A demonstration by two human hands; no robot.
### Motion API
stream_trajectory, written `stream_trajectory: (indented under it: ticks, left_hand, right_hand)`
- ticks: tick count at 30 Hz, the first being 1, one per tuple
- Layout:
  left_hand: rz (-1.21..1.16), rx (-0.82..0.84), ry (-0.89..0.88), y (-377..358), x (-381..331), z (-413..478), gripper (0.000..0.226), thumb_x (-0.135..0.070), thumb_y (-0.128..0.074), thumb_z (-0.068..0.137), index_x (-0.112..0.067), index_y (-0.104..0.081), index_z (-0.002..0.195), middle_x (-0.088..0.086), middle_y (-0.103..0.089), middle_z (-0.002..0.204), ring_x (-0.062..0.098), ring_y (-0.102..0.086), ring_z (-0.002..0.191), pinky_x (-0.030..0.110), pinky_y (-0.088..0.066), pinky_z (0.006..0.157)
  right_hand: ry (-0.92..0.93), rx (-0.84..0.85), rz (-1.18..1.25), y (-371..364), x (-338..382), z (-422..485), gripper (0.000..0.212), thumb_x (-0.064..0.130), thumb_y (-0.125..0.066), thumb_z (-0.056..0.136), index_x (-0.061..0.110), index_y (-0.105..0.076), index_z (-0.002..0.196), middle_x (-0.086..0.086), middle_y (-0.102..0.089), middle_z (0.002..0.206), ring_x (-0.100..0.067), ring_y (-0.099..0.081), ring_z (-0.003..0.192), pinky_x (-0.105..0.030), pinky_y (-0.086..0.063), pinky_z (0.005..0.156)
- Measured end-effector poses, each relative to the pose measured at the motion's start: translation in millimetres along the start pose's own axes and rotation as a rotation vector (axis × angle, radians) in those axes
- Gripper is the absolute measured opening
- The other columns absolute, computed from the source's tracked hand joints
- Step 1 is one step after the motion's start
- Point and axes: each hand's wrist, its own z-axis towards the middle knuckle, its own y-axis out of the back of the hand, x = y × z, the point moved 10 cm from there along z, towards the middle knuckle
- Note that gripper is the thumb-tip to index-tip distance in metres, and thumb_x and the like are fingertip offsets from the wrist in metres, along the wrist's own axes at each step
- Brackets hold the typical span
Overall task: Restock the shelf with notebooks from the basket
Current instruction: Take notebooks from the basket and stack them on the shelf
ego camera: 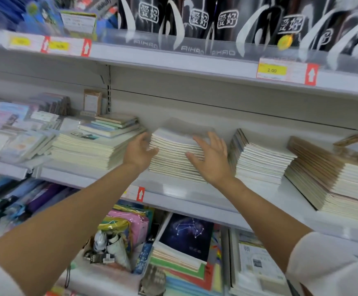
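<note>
Head cam, left hand (pixel 139 151) and right hand (pixel 213 160) both spread open, flat against a blurry cream-paged notebook stack (pixel 173 161), sat on the smooth grey metal shelf (pixel 195 195)

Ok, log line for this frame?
left hand: open, at stack's left edge | right hand: open, on stack front | notebook stack: on middle shelf

I face a pale grey back panel (pixel 195 103) in even light, with price tags (pixel 280 70) along the upper ledge's (pixel 173 58) front edge.
</note>
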Motion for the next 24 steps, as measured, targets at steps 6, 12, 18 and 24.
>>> stream_trajectory:
  ticks: [6,12,18,24]
  left_hand:
    - [0.125,-0.300,0.113,91,19,-73,0.027,-0.006,-0.061,0.081,-0.018,-0.047,0.061,-0.001,-0.049,0.062,0.025,-0.049,0.070,0.026,-0.036,0.064]
    - [0.116,-0.235,0.503,160,115,-184,0.029,-0.012,-0.054,0.093,0.000,-0.064,0.118,0.020,-0.064,0.121,0.034,-0.059,0.115,0.023,-0.048,0.067]
    - [0.184,-0.205,0.739,221,203,-292,0.010,-0.003,-0.056,0.089,-0.004,-0.062,0.097,0.003,-0.052,0.072,0.026,-0.055,0.070,0.024,-0.047,0.061]
    - [-0.037,-0.372,1.069,271,287,-394,0.028,0.001,-0.058,0.088,-0.004,-0.042,0.065,0.007,-0.031,0.055,0.019,-0.025,0.044,0.015,-0.022,0.036]
  right_hand:
    - [0.124,0.023,0.324,-7,102,-52,0.019,0.018,-0.064,0.087,0.010,-0.067,0.105,-0.005,-0.065,0.107,-0.020,-0.057,0.102,-0.030,-0.043,0.091]
    - [0.044,0.394,0.513,-91,172,-126,0.010,0.015,-0.063,0.088,0.007,-0.068,0.088,-0.006,-0.070,0.088,-0.022,-0.064,0.084,-0.035,-0.050,0.078]
    - [0.004,0.759,0.571,-191,241,-221,0.019,0.012,-0.063,0.091,-0.005,-0.069,0.086,-0.017,-0.069,0.087,-0.024,-0.060,0.077,-0.033,-0.046,0.071]
    - [-0.040,1.056,0.604,-267,293,-310,0.035,0.025,-0.059,0.096,-0.004,-0.058,0.075,-0.018,-0.044,0.069,-0.024,-0.044,0.060,-0.032,-0.036,0.060]
